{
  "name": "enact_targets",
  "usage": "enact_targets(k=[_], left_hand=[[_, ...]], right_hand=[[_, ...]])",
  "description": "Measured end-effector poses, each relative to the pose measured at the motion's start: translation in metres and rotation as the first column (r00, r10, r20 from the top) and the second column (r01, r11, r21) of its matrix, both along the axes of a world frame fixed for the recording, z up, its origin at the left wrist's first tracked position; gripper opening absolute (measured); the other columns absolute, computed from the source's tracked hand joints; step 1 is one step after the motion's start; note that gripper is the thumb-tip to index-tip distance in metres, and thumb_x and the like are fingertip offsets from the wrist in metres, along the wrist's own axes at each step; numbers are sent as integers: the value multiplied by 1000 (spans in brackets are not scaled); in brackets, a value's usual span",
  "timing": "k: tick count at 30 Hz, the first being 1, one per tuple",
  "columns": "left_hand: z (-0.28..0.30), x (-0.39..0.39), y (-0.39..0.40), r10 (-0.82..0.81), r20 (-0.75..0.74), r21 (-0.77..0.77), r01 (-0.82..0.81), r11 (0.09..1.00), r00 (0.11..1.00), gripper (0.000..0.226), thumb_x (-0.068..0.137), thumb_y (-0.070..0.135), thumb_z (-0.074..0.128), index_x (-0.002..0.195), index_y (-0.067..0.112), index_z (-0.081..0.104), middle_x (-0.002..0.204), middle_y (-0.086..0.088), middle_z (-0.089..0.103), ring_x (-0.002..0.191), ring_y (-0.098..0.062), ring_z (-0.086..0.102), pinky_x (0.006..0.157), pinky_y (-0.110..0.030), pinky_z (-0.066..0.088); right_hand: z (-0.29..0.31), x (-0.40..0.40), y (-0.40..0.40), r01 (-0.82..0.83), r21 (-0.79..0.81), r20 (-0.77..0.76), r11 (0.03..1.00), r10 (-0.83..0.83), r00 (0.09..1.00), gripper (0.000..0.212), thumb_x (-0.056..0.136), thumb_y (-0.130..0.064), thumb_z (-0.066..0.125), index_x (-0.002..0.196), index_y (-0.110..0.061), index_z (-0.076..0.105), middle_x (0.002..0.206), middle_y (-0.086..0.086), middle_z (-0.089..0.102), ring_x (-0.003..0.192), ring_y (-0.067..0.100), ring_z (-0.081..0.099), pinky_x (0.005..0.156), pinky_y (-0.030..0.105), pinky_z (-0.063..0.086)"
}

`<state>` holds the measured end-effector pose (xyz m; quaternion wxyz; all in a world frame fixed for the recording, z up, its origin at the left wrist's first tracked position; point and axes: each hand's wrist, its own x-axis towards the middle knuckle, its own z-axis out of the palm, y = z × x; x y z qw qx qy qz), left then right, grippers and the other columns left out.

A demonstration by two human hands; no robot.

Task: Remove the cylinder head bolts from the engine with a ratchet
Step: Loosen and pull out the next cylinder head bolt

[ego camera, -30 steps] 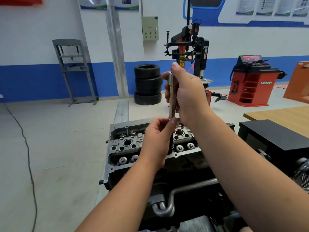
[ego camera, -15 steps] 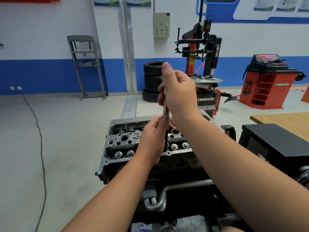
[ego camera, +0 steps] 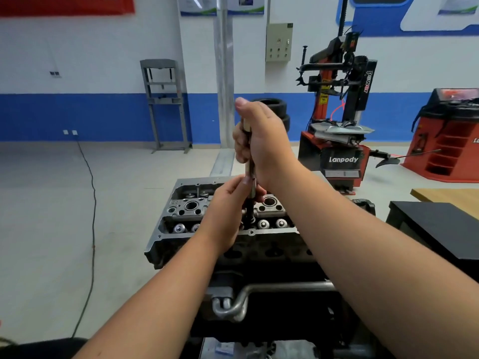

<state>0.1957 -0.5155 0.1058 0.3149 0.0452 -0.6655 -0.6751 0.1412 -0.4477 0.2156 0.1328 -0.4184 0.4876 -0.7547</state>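
Note:
The grey cylinder head (ego camera: 181, 200) sits on top of the dark engine block in front of me. A long metal tool shaft (ego camera: 250, 172) stands upright over the middle of the head, its lower end down among the valve parts. My right hand (ego camera: 261, 141) grips the shaft's upper part, thumb on top. My left hand (ego camera: 228, 211) pinches the lower part of the shaft just above the head. The bolt under the tool is hidden by my left hand.
A black and red tyre changer (ego camera: 337, 120) stands behind the engine, a red balancer (ego camera: 451, 136) at far right. A black box (ego camera: 435, 229) and wooden table (ego camera: 445, 198) lie to the right. Stacked tyres (ego camera: 274, 107), a grey press frame (ego camera: 163, 104) and a floor cable (ego camera: 90, 203) are behind.
The tool and both hands have come lower toward the cylinder head. The view has turned a little, shifting the background to the right. Both hands keep the same grip.

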Motion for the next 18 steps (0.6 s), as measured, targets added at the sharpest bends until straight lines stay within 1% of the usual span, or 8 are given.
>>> enact_targets(k=[3,5,7,8,10,13,16,18], left_hand=[[0,-5,-1,47,-18,21,-47,999,999,17,84,49,74,82,32,75,80,2,70,77,-11,61,78,-32,48],[-1,-8,-2,65,-37,38,-64,997,997,27,71,47,82,85,25,72,78,1,68,72,-12,57,67,-26,50],[-2,-9,-3,71,-48,45,-68,997,996,30,64,44,83,85,25,70,78,-1,64,72,-17,50,63,-27,46],[-3,-9,-3,57,-55,48,-54,997,997,25,66,43,82,83,29,72,79,-2,65,74,-19,51,65,-29,46],[-5,-7,-6,-16,-75,28,18,999,997,14,75,45,77,84,33,75,82,0,69,78,-17,58,77,-34,49],[-7,-4,-8,-83,-99,21,85,996,992,28,86,51,60,88,28,77,89,-3,73,86,-19,65,89,-39,49],[-7,-4,-7,-28,-62,-2,28,1000,998,41,86,62,53,83,29,77,88,-2,74,89,-18,68,97,-46,46],[-7,-5,-5,4,-27,-39,-5,999,1000,43,85,68,52,82,33,77,86,0,74,89,-18,67,101,-50,45]], right_hand=[[-4,5,0,266,-16,-59,964,-266,962,39,99,-42,54,69,-17,58,55,-4,56,55,14,50,56,33,44],[-3,9,-2,287,10,-5,958,-287,958,39,100,-40,52,70,-17,63,54,-6,58,57,13,52,60,35,45],[0,13,-5,214,32,35,976,-215,976,38,98,-34,50,69,-12,58,52,-4,49,53,13,43,58,36,38],[1,13,-6,158,31,46,987,-159,986,36,96,-31,48,68,-9,53,52,-3,43,50,14,36,55,35,32],[3,11,-6,7,38,98,999,-11,995,35,96,-30,45,66,-13,46,51,-2,34,47,14,25,50,31,21],[6,0,-2,-165,105,85,981,157,984,38,96,-37,47,62,-20,44,49,-5,28,45,14,21,48,27,18],[5,-6,4,-203,111,62,973,197,979,33,87,-39,53,61,-22,44,48,-7,28,44,13,22,45,24,23],[2,-5,6,-142,71,107,987,133,985,29,84,-41,56,68,-19,47,50,-5,35,43,14,28,45,25,27]])
